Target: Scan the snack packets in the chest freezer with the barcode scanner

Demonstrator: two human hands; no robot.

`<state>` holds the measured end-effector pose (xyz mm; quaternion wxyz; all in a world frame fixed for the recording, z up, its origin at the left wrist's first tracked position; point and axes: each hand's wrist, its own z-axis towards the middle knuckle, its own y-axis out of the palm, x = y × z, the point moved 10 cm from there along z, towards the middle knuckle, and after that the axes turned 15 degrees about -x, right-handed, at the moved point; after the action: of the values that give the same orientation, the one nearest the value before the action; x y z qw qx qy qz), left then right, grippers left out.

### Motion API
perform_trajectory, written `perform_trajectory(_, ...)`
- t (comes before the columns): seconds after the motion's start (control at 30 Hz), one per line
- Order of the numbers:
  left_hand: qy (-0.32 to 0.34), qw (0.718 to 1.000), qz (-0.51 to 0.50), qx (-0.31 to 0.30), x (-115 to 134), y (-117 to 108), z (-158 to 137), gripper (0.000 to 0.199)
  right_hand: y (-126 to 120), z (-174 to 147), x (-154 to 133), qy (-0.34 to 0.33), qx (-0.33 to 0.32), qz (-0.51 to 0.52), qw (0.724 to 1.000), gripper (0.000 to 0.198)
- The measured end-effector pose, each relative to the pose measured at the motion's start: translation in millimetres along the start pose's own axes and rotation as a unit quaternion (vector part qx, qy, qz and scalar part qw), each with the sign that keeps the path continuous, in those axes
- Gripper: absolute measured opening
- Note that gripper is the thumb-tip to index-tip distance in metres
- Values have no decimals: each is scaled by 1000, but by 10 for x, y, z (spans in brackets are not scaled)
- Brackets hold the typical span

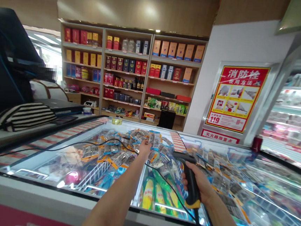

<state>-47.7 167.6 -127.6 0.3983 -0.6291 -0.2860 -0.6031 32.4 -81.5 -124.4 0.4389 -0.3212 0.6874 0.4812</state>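
Note:
My right hand [197,178] is wrapped round the handle of a black and yellow barcode scanner [193,187], its head pointing left over the freezer. A black cable runs down from the scanner's handle. Farther out, my left hand [145,148] pinches the edge of a clear snack packet [154,138] with blue and orange trim, which is tilted up toward me. Around it, many similar packets [119,156] lie in a loose heap on the freezer's glass top. Bags of corn [148,193] show through the glass between my forearms.
A black cable [84,143] crosses the freezer top. At left, a striped pouch [27,116] and a laptop [58,105] lie beside a large dark monitor [8,54]. More packets [220,180] cover the right freezer. Behind stand shelves [127,56] of boxed goods and a red poster [237,97].

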Motion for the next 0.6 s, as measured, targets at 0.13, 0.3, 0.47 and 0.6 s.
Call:
perform_trajectory(0.13,-26,991,-133,-6,-66,43,-69,16,258,-32,-58,-2,-32,-11,999,19)
perform_trajectory(0.3,-19,980,-197,10,-54,30,-111,14,327,-56,-72,-12,-42,-20,999,18)
perform_trajectory(0.47,-21,979,-202,22,-61,5,-101,14,315,-83,-60,-12,-46,-13,999,18)
perform_trajectory(0.6,-21,985,-168,26,-42,0,-81,15,227,-124,-166,-32,-29,-16,999,18)
